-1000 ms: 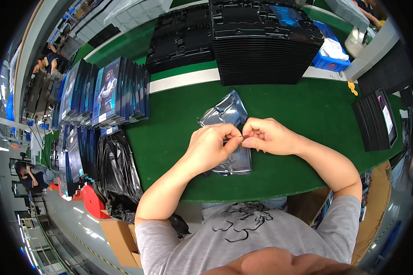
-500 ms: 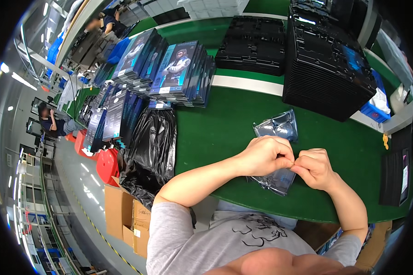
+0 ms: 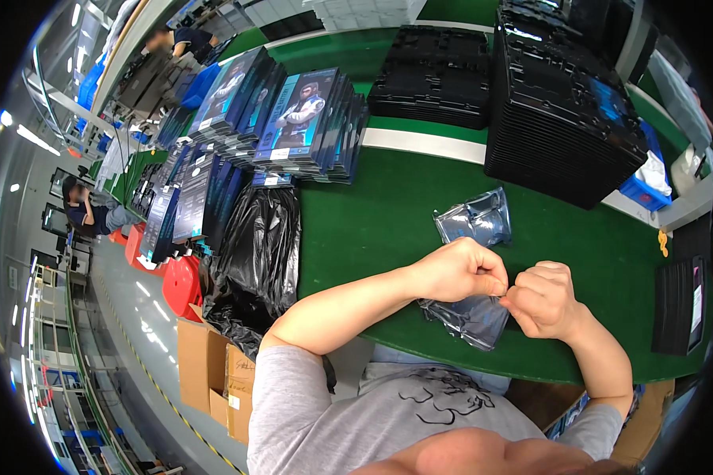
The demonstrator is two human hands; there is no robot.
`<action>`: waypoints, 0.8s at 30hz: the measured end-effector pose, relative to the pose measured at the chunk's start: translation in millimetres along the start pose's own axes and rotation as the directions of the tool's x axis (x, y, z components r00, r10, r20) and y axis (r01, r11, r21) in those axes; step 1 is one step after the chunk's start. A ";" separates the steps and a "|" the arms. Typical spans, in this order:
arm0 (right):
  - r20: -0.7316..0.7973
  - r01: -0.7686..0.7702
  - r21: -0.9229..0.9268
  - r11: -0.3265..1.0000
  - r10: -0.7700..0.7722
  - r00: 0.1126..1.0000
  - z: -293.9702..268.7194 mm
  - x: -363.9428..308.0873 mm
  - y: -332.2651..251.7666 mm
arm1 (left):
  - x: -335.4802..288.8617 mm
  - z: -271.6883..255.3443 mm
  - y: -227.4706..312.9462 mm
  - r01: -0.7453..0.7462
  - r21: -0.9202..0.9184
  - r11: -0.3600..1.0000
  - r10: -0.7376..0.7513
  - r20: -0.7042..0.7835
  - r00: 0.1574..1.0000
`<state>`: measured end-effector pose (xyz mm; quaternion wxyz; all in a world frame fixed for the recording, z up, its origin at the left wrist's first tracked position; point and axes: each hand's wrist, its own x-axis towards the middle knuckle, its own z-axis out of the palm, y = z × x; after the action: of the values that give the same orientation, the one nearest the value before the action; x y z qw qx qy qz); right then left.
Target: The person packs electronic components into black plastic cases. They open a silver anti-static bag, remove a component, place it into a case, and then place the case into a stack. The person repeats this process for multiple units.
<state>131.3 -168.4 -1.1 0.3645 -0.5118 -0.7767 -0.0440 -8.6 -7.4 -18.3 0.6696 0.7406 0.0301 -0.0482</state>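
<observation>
My left hand (image 3: 463, 271) and my right hand (image 3: 543, 298) meet above the green table, thumbs and fingers pinched, with fingertips almost touching. Whatever is between them is too small or too hidden to make out. Under and beyond the hands lies a shiny, dark, see-through plastic bag (image 3: 483, 218). Another part of shiny plastic (image 3: 477, 323) shows on the near side, below the fingers. My hands cover the middle, so I cannot tell whether this is one bag or two.
Stacked printed boxes (image 3: 299, 119) stand at the far left, beside a black plastic bag (image 3: 263, 237). Tall piles of black trays (image 3: 562, 127) fill the far right. A dark stack (image 3: 673, 309) sits at the right edge. Cardboard boxes (image 3: 202, 360) and a red stool (image 3: 184, 286) are on the floor.
My right hand has turned slightly, and its fingertips have drawn a little apart from the left ones. The near part of the shiny plastic has shifted slightly. The whole view has moved a little.
</observation>
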 end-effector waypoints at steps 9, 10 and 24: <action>0.070 0.080 -0.096 0.992 -0.073 0.995 -2.7 0.0 -6.4 | 0.3 4.6 -4.7 0.065 -0.026 0.998 -0.065 0.021 0.998; 0.071 0.072 -0.091 0.993 -0.065 0.995 -3.2 -0.5 -7.0 | 1.0 4.4 -1.9 0.070 -0.006 0.998 -0.070 0.023 0.997; 0.135 -0.598 0.246 0.763 0.584 0.801 10.0 -4.4 -6.7 | -8.1 12.3 7.2 -0.131 0.754 0.644 0.442 -0.226 0.868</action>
<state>121.5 -170.5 -9.0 0.4075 -0.6752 -0.5832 0.1946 -16.3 -20.2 -11.5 0.3053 0.9305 0.0210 0.2014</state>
